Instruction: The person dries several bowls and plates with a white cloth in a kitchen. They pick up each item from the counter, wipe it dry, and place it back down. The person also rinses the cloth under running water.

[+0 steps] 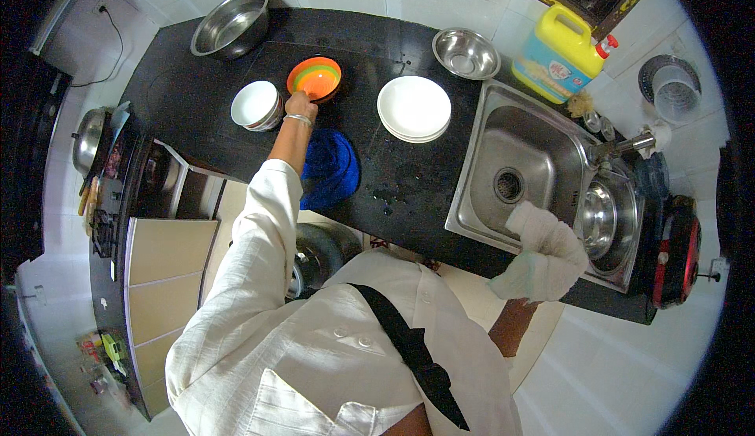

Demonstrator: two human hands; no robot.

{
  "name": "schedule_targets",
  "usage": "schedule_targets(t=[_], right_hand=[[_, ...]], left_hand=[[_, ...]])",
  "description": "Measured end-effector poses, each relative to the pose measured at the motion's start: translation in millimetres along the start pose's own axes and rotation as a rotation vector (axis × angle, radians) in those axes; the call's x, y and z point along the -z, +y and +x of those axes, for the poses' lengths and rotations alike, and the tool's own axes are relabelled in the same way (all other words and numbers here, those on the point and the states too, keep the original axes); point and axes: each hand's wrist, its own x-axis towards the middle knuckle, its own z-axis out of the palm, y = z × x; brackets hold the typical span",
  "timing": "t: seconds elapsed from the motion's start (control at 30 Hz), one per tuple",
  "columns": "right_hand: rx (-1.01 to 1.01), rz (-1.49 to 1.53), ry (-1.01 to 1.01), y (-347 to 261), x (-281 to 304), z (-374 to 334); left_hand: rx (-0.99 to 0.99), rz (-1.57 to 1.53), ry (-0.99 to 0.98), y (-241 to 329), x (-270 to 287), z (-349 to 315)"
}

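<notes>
Two bare hands are yours here, reaching to opposite ends of the bench [425, 172]. Your left hand [300, 106], with a bangle at its wrist, is at the near rim of the orange bowl [321, 72], its fingers curled and clamped on that edge. You have this bowl toward the back of the bench, its green-banded inside facing up; whether its base touches the surface, you cannot tell from this angle. Just left of it stands a stack of white bowls [255, 104], and nearer your body, partly behind your forearm, lies a bunched blue cloth [330, 170].

Your right hand [524, 307] is wrapped in a white cloth [546, 259] over the front edge of the sink [503, 133]. Its fingers are hidden in the folds, so you cannot tell whether they are apart or together.

Between the orange bowl and the sink you have a stack of white plates [414, 107], with a steel bowl [466, 53] behind and to the right. A yellow jug [557, 52] stands behind the sink, and a large steel basin [230, 25] sits at the back left.
</notes>
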Motion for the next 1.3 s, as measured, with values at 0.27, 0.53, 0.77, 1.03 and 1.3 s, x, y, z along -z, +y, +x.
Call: schedule_targets(t=[0.27,0.53,0.77,1.03,1.3], right_hand=[[-0.127,0.188,0.031,-23.5,-2.4,10.9],[-0.034,-0.297,-0.061,-32.8,15.4,14.2],[-0.019,-0.28,-0.004,-20.0,29.0,0.7],[-0.006,-0.274,0.065,-15.3,60.6,-10.7],[0.012,-0.284,0.148,-14.5,94.8,-20.9]], left_hand=[[0.625,-1.603,0.043,15.6,-2.5,-10.5],[-0.099,-1.13,0.358,59.3,-31.7,-104.6],[-0.032,-1.207,-0.385,103.6,-59.1,-142.3],[0.183,-1.258,-0.444,110.7,-64.7,-120.1],[-0.037,-1.162,-0.699,120.4,-8.9,-128.3]])
